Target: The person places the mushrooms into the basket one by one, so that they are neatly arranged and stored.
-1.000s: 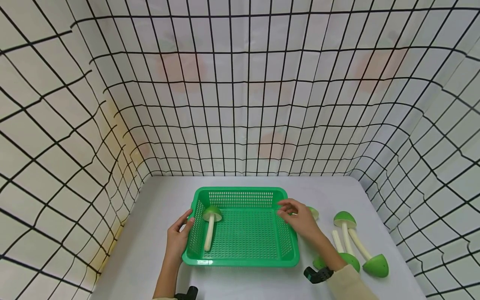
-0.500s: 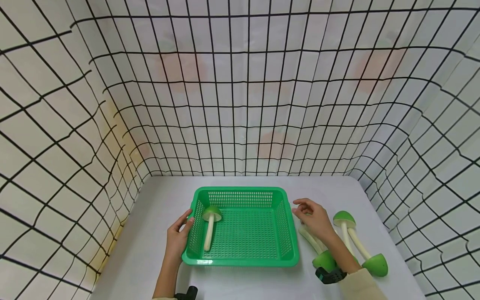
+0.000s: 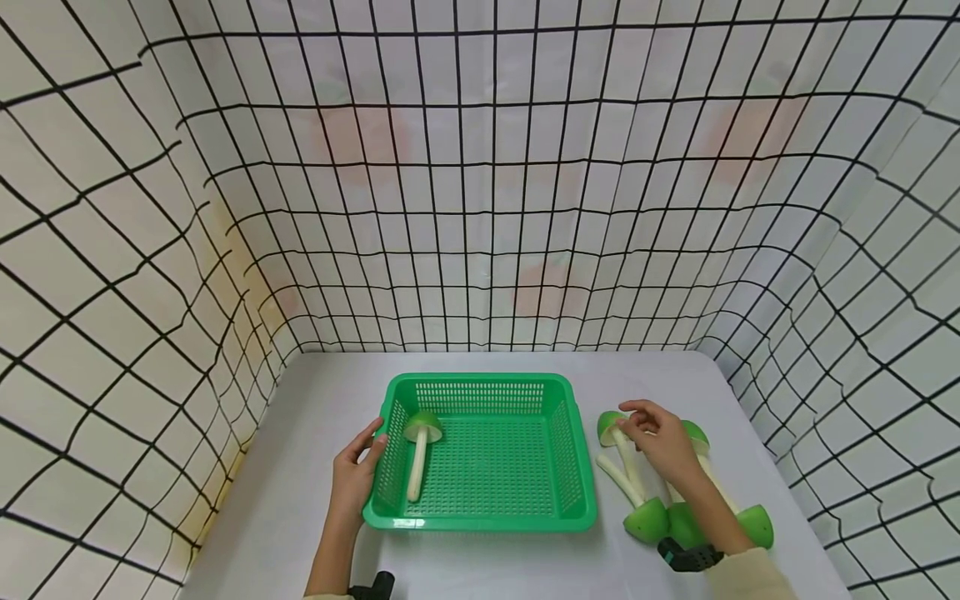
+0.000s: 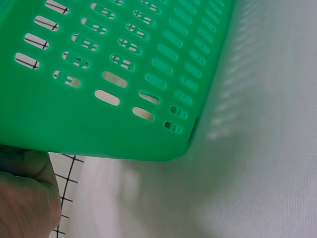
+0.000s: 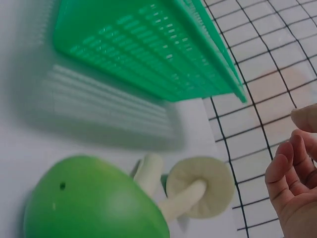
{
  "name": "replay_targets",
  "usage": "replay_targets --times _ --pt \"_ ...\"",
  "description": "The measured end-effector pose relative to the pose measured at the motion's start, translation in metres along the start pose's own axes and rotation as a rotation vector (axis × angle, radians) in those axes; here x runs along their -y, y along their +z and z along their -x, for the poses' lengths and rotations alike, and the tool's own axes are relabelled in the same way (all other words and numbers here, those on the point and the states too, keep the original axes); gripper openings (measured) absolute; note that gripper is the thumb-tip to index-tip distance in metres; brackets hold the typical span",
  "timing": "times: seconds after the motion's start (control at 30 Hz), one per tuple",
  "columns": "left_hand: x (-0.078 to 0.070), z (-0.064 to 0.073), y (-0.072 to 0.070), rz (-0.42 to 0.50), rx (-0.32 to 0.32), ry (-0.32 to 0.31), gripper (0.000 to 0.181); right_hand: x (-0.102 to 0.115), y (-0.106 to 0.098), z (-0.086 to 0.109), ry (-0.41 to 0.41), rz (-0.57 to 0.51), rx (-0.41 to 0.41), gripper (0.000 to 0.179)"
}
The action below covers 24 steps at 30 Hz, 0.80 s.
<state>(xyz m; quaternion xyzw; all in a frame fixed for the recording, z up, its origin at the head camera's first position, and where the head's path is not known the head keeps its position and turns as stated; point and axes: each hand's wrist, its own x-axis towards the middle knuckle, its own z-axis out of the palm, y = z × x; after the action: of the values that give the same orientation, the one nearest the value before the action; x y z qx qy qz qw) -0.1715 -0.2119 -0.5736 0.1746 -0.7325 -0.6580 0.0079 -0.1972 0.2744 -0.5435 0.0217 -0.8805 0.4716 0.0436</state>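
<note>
A green plastic basket [image 3: 480, 523] with slotted walls stands mid-table. My left hand [image 3: 356, 473] grips its left rim, the thumb on the rim; the left wrist view shows only part of that hand [image 4: 29, 198] beneath the green wall. Inside the basket, at its left, lies one toy mushroom [image 3: 417, 467] with a green cap and pale stem. Over a group of similar mushrooms on the right hovers my right hand [image 3: 663, 446], its fingers loosely bent and holding nothing. Nearest to it is a mushroom with its cap [image 3: 609, 427] pointing away; my forearm partly hides others.
Several mushrooms lie right of the basket, among them one with its cap [image 3: 647, 522] towards me and another cap [image 3: 756, 525] farther right. Black wire grid [image 3: 480, 212] in front of white cloth encloses the back and sides of the white table [image 3: 315, 400].
My right hand has moved right, from the basket's right rim to above the mushrooms, uncovering some beside the basket. My left hand and the basket stay practically where they were.
</note>
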Motion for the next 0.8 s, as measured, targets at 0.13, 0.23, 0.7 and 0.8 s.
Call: replay_targets --times 0.13,0.23,0.7,0.8 --pt "0.012 -0.007 0.000 0.003 -0.008 0.005 0.046 -0.006 -0.009 0.002 0.027 0.003 -0.005 0.032" --pt "0.014 -0.007 0.000 0.007 -0.010 0.014 0.047 -0.011 -0.015 0.004 0.036 0.022 -0.021 0.032" --pt "0.012 -0.004 0.000 0.011 -0.016 0.017 0.047 -0.040 -0.047 0.018 0.080 0.084 -0.090 0.038" --pt "0.012 -0.004 0.000 0.012 -0.014 0.013 0.048 -0.050 -0.053 0.020 0.104 0.111 -0.098 0.038"
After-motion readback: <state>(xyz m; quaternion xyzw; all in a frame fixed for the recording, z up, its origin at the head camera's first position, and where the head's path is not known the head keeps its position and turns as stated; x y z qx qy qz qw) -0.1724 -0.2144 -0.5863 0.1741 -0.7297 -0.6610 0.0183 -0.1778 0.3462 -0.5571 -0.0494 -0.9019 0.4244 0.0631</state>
